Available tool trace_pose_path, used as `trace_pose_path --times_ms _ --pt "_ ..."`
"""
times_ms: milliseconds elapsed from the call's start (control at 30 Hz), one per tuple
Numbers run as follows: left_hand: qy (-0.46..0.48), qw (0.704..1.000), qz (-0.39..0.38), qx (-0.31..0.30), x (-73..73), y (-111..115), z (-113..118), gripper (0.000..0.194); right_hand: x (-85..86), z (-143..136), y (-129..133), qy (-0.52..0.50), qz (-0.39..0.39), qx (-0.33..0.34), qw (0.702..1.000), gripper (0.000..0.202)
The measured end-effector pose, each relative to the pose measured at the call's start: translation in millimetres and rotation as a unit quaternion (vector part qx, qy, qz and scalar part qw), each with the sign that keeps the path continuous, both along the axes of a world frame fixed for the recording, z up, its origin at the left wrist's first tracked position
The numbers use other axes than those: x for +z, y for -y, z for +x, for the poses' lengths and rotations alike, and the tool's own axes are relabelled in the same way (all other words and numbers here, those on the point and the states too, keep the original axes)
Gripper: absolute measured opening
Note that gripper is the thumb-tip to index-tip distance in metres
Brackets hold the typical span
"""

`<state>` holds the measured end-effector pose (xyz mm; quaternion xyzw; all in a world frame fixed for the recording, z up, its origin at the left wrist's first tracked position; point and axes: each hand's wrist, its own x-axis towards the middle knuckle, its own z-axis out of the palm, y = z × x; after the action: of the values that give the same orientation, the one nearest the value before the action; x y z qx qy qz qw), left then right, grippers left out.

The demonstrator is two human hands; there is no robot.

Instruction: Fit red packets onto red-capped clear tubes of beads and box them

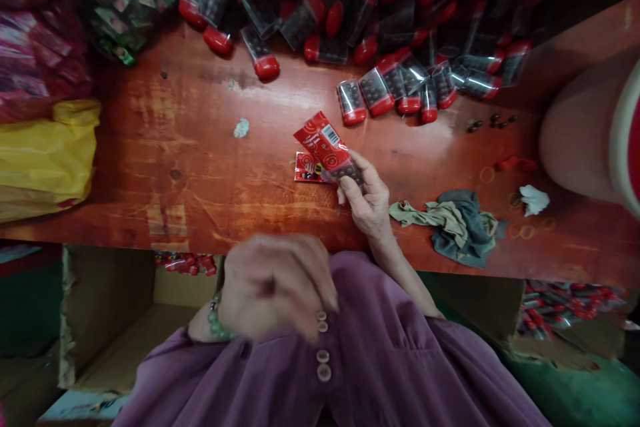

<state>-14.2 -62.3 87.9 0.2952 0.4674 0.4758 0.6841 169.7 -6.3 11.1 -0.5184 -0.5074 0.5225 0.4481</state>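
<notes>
Left hand point(277, 287) hovers blurred; right hand point(367, 197) pinches red packet point(327, 147).

Your right hand point(367, 197) reaches forward with its forearm stretched out, fingers and thumb closed in a pinching grip. Your left hand point(277, 283) hangs blurred near your chest, fingers curled loosely downward.
</notes>
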Motion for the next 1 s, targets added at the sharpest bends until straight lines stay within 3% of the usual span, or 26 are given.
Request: trace_pose_path --times_ms 133,200,267,467,700,1000 --pt "-0.026 0.995 -0.002 0.093 -36.3 -31 16 0.021 1.2 -2 4 -0.025 -0.029 0.017 0.999 0.042" --pt "0.030 0.995 -0.039 0.086 -49.7 -44 24 0.041 1.5 -5 6 -0.047 -0.036 0.028 0.998 0.041" --pt "0.084 0.993 -0.060 0.065 -57.0 -54 30 0.045 1.5 -8 8 -0.060 -0.035 0.041 0.997 0.038" --pt "0.108 0.985 -0.111 0.080 -60.3 -65 40 0.033 2.0 -11 8 0.012 -0.022 0.060 0.998 0.028" --pt "0.112 0.976 -0.112 0.150 -62.3 -70 43 0.024 2.7 -12 11 0.064 0.007 0.078 0.995 0.037" --pt "0.123 0.979 -0.118 0.110 -61.0 -73 33 0.025 2.5 -9 10 0.061 0.023 0.103 0.993 0.040"
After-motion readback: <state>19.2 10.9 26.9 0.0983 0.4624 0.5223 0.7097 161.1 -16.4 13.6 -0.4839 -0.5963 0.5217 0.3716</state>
